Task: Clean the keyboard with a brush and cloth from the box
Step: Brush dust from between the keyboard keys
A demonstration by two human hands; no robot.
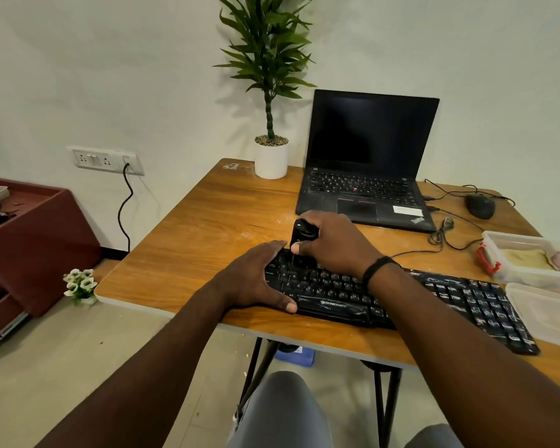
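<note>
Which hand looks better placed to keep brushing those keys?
The right hand: it already grips the black brush, standing on the keyboard's upper-left keys. The left hand lies flat at the keyboard's left end, apparently steadying it.

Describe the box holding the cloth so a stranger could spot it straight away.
Start at the wooden table and follow its right edge, past the black keyboard. The clear plastic box there holds a pale cloth. Unlike the loose lid beside it, it has a red clip.
</note>
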